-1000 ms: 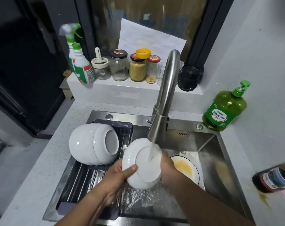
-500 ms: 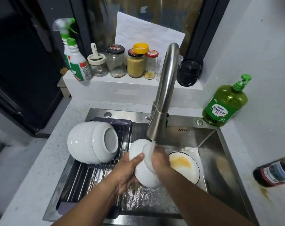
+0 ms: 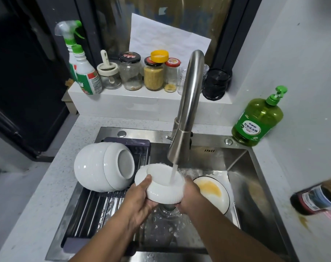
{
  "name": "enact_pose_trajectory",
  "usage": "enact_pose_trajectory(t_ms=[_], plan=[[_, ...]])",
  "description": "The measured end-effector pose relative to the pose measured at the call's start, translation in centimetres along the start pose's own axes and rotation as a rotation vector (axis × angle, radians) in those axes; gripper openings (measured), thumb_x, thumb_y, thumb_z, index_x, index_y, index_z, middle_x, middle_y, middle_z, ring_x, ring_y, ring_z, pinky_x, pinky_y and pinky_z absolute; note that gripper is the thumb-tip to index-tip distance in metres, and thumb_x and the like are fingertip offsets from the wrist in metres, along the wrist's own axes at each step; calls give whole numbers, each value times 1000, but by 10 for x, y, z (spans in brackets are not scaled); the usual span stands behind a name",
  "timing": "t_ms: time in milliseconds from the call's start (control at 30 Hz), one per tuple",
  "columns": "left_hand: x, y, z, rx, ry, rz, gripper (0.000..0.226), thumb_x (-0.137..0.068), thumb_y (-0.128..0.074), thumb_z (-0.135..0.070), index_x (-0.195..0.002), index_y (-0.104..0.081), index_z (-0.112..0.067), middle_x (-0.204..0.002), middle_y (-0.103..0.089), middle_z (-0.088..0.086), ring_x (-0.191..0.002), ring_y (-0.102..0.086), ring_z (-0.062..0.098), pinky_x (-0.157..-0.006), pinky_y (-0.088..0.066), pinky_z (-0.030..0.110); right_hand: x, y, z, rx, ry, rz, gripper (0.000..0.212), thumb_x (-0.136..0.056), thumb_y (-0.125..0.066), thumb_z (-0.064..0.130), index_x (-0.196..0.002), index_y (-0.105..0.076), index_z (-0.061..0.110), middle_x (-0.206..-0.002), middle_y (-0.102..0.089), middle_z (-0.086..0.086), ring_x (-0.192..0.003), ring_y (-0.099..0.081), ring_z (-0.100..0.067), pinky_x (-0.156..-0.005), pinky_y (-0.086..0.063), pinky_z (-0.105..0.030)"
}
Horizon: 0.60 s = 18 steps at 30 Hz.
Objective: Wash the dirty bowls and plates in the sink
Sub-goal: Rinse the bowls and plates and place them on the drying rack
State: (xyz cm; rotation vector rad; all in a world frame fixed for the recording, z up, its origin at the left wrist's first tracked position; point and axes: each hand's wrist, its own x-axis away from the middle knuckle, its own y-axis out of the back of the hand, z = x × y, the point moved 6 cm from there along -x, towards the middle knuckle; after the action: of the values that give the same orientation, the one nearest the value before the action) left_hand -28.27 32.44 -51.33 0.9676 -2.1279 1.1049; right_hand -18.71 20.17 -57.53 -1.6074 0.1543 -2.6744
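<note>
A white bowl [image 3: 161,188] is held bottom-up under the running tap [image 3: 187,108], and the water strikes its foot ring. My left hand [image 3: 140,200] grips its left side with the thumb on the rim. My right hand [image 3: 189,194] holds its right side. Behind my right hand, a white plate [image 3: 215,193] with yellow residue lies in the steel sink [image 3: 253,190]. Two clean white bowls [image 3: 104,167] lie on their sides on the dark drying rack [image 3: 96,210] over the sink's left part.
A green dish-soap pump bottle [image 3: 257,120] stands at the sink's back right corner. A dark bottle [image 3: 316,197] lies on the right counter by a brown spill. Jars [image 3: 153,72] and a spray bottle [image 3: 81,63] line the back ledge.
The bowl has been turned from facing me on edge to bottom-up under the stream, and both hands have shifted their hold on its sides.
</note>
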Motion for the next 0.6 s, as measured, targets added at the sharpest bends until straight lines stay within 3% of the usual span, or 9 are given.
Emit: enact_pose_trajectory(t_ms=[100,200,267,333,433,533,600], plan=[[7,2,0,74,106,32,25,-101,-56,-9,-122,-55,4,-112,-70,27,-101,-67,39,-63,-60,58,0,-6,9,39,31,91,49,-82,-69,56,-109,-68,15,-97,-76,-17,-87,-73,-42,-80,-55,-62],[9,-1,4,49,144,42,25,-100,-56,-10,-122,-57,3,-106,-73,25,-97,-69,36,-65,-61,51,-2,-7,22,60,130,108,59,-70,-77,53,-109,-70,9,-95,-76,-19,-85,-73,-41,-84,-54,-65],[9,-5,9,-65,150,33,24,-99,-57,-12,-120,-59,-1,-97,-74,21,-87,-69,31,-57,-63,41,5,-4,37,96,213,45,60,-65,-81,49,-104,-70,6,-91,-76,-17,-82,-74,-37,-84,-57,-58],[11,-10,16,-191,163,24,21,-99,-58,-18,-116,-61,-6,-89,-72,14,-76,-66,26,-48,-58,30,16,0,54,165,311,-37,47,-75,-81,42,-99,-67,4,-90,-73,-15,-81,-71,-31,-80,-58,-44],[14,-14,28,-336,167,19,23,-101,-57,-35,-110,-63,-14,-75,-75,4,-66,-67,20,-60,-48,28,35,-9,66,271,455,-33,36,-75,-80,35,-93,-65,8,-86,-70,-13,-76,-66,-29,-69,-50,-35],[10,-17,33,-403,122,5,39,-103,-48,-47,-115,-65,-14,-94,-76,9,-84,-67,25,-69,-50,31,51,-21,63,531,616,-36,24,-78,-78,31,-90,-68,13,-81,-71,-4,-77,-69,-26,-71,-54,-36],[11,-20,30,-398,125,-12,49,-103,-42,-55,-116,-67,-14,-107,-74,11,-91,-68,25,-71,-54,32,67,-26,54,698,696,-24,25,-78,-79,39,-88,-69,18,-80,-71,4,-78,-70,-22,-70,-52,-29]])
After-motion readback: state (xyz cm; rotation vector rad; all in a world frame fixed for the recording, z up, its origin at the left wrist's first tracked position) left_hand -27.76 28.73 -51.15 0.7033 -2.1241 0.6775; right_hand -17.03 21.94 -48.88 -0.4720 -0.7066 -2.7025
